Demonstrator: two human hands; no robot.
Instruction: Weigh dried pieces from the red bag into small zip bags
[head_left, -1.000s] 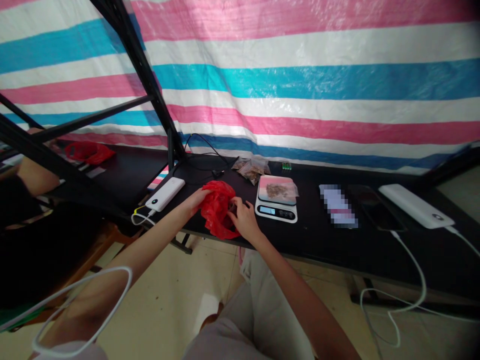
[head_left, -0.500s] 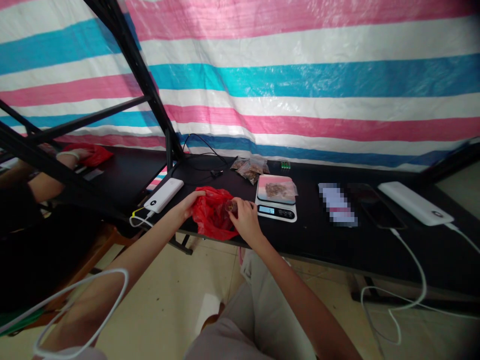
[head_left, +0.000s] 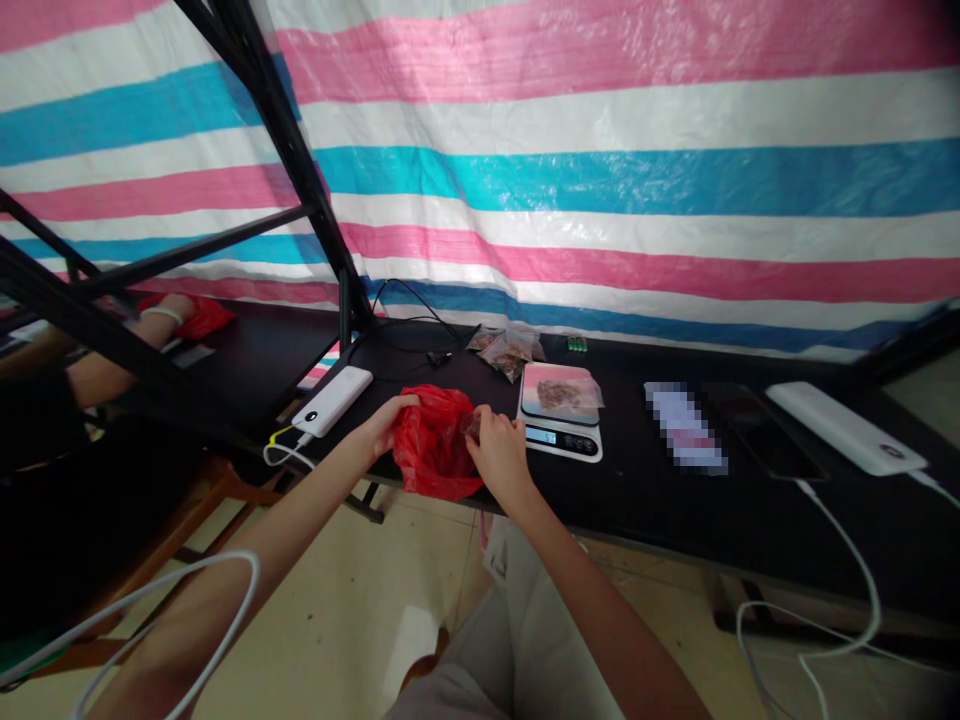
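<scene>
A crumpled red plastic bag (head_left: 433, 444) lies at the front edge of the black table (head_left: 675, 490). My left hand (head_left: 390, 418) grips its left rim with curled fingers. My right hand (head_left: 499, 453) is at the bag's right opening, fingers pinched on a small brownish thing (head_left: 471, 424) that I cannot make out. Just right of that hand stands a small digital scale (head_left: 561, 422) with a clear packet of brown bits (head_left: 556, 394) on its platform.
Small packets of brown bits (head_left: 508, 350) lie behind the scale. A white power bank (head_left: 333, 400) sits left of the bag, another white power bank (head_left: 846, 428) with a cable at far right. A dark phone (head_left: 757, 428) lies nearby. Another person's arm (head_left: 112, 350) reaches toward a second red bag (head_left: 202, 316) at far left.
My right hand has dipped back to the bag's opening, fingers now pinched on a small brown thing. The left hand keeps its hold. The view tilted slightly down.
</scene>
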